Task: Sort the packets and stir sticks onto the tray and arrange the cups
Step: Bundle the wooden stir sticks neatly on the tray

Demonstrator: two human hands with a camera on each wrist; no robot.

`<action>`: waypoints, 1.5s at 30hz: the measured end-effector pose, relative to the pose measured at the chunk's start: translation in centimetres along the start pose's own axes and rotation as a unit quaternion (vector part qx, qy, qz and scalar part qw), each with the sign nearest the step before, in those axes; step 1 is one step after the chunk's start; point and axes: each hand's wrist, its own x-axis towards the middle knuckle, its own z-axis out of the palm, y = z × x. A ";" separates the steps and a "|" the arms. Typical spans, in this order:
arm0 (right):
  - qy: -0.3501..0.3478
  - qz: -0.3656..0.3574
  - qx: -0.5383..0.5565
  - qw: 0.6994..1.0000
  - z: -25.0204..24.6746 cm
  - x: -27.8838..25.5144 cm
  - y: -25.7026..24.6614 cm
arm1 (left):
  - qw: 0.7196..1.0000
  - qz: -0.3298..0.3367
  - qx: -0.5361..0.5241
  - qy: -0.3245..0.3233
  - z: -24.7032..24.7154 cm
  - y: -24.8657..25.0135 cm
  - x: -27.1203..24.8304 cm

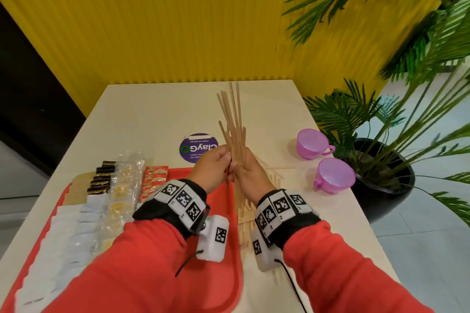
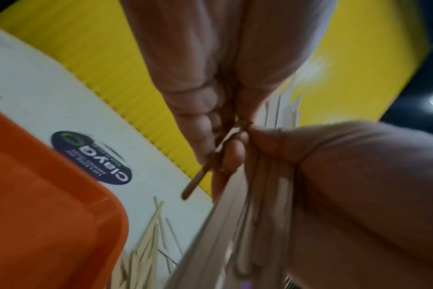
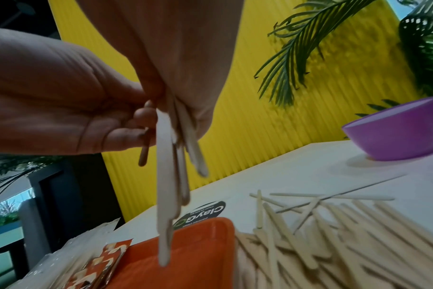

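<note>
Both hands are raised over the red tray's right edge, holding a fanned bundle of wooden stir sticks upright. My right hand grips the bundle low down; in the right wrist view the pale sticks hang from its fingers. My left hand pinches sticks at the bundle's left side, one darker stick between its fingertips. A loose pile of sticks lies on the table just right of the tray. Two purple cups stand at the right. Packets lie in rows on the tray's left part.
A round purple sticker is on the table behind the tray. Potted palms crowd the table's right edge, close to the cups. A yellow ribbed wall stands behind the table. The table's far part is bare.
</note>
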 end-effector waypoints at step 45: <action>-0.046 0.042 -0.226 0.972 10.3 -0.9 3.0 | 0.997 0.058 0.048 -0.024 -7.1 -5.0 -2.7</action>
